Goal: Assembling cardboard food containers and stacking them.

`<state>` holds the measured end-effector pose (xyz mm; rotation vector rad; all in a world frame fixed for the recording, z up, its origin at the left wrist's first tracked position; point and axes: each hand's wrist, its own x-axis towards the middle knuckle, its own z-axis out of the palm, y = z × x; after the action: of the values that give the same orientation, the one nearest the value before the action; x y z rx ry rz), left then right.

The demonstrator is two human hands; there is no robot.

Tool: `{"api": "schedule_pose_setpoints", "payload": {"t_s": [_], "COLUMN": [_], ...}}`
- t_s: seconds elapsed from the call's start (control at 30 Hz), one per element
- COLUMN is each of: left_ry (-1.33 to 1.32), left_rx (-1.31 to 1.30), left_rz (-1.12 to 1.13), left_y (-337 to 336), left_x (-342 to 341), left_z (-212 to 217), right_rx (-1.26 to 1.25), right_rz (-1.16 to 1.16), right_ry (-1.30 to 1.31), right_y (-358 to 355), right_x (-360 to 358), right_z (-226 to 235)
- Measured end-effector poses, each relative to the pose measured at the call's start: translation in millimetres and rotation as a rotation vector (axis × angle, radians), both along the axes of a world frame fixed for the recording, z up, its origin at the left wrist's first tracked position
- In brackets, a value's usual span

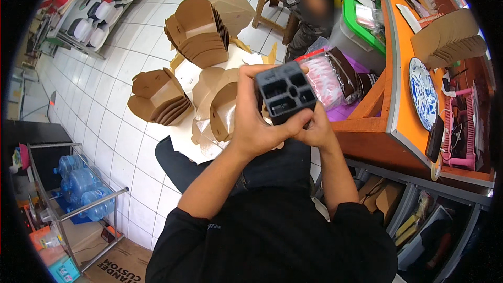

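Observation:
Both my hands hold a black plastic block (pixel 286 92) with several square recesses, raised in front of my chest. My left hand (pixel 255 120) wraps around its left side and underside. My right hand (pixel 316 128) grips it from below on the right, thumb against its lower edge. Just behind the block lie brown folded paper boxes (pixel 219 107) on the floor.
Stacks of brown paper boxes (pixel 198 30) (pixel 158 97) sit on the white tiled floor. A person (pixel 306 0) sits on a wooden stool ahead. An orange counter (pixel 398 73) at right holds a blue patterned plate (pixel 422 91) and a green-lidded bin (pixel 361 21). Water bottles (pixel 81 188) stand lower left.

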<state>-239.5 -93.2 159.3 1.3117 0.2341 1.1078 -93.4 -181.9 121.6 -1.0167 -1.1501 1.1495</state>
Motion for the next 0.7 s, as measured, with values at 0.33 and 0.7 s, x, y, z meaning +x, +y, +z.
{"api": "schedule_pose_setpoints", "payload": {"t_s": [0.33, 0.7], "left_ry": [0.236, 0.225], "left_rx": [-0.011, -0.197], "left_rz": [0.091, -0.125], "left_y": [3.3, -11.7], "left_x": [10.7, 6.5], "left_z": [21.5, 19.1], "right_rx": [0.008, 0.095], "right_rz": [-0.082, 0.259], "right_ry": [0.549, 1.163], "right_y": [-16.0, -16.0], "right_x": [-8.8, -42.4], "right_z": [-46.0, -41.1]}}
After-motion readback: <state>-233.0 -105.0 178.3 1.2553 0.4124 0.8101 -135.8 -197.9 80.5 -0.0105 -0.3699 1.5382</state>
